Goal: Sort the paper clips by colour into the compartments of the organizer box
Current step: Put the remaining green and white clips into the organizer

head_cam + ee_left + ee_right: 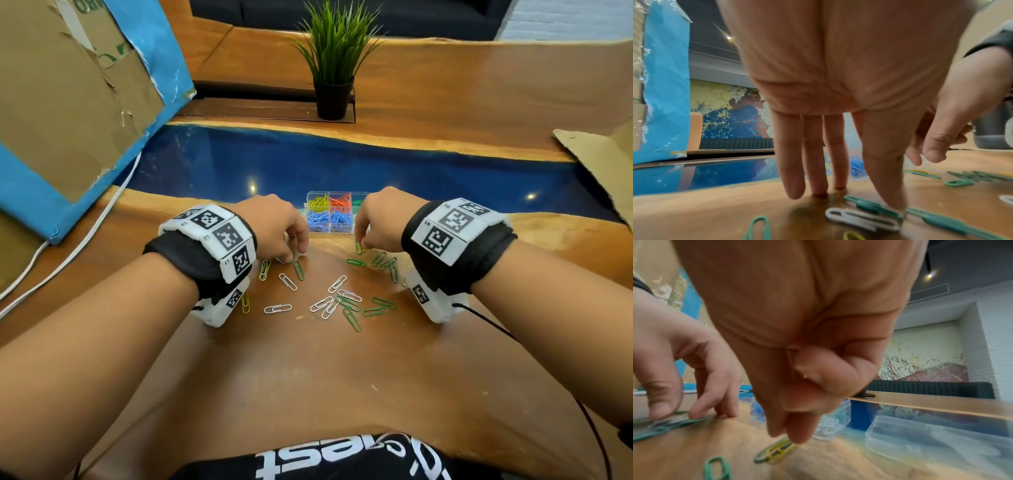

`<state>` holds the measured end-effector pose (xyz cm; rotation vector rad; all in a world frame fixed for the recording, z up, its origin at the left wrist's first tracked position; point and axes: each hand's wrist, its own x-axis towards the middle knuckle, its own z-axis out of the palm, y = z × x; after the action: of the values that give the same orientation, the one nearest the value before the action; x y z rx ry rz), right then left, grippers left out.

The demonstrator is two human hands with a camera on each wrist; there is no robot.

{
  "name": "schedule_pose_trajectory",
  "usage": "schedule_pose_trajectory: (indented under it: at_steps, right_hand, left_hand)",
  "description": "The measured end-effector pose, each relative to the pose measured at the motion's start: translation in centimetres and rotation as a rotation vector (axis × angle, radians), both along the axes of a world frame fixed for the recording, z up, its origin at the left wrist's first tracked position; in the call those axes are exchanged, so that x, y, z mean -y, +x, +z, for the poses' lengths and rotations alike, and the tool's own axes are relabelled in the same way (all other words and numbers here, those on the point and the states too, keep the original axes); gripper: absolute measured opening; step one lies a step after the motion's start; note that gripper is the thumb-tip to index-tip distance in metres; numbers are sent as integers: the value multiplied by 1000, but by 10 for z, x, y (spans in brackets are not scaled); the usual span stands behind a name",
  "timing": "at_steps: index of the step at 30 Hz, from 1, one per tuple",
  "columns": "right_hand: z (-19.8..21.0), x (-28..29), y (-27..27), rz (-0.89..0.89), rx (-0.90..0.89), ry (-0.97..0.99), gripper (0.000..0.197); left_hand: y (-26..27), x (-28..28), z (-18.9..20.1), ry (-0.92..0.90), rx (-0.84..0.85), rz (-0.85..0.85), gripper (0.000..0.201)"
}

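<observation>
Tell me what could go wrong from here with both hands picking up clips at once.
The right hand pinches a yellow clip overlapping a green clip; both might lift together and get missorted. The left hand fingertips sit among mixed white and green clips, so it could scatter them.

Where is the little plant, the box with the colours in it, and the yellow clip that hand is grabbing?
plant (337,48), head view, on its green leaves.
organizer box (329,213), head view, on its middle divider wall.
yellow clip (777,451), right wrist view, on its loop.
</observation>
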<state>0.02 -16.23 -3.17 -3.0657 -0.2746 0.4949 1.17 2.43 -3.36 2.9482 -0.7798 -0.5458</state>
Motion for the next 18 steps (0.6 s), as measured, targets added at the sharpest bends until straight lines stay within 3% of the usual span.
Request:
schedule_pose_trajectory:
  at_steps: [5,12,18]
  right_hand:
    - [-4,1,1,-42,-21,-69,19]
    - [-5,-9,1,-61,48,-16,31]
    - [-6,-20,2,-18,45,-94,11]
  left_hand:
    - [0,0,-1,28,11,-4,21]
    - [-1,4,-2,64,28,-56,19]
    - [-3,7,-2,85,47,-52,7]
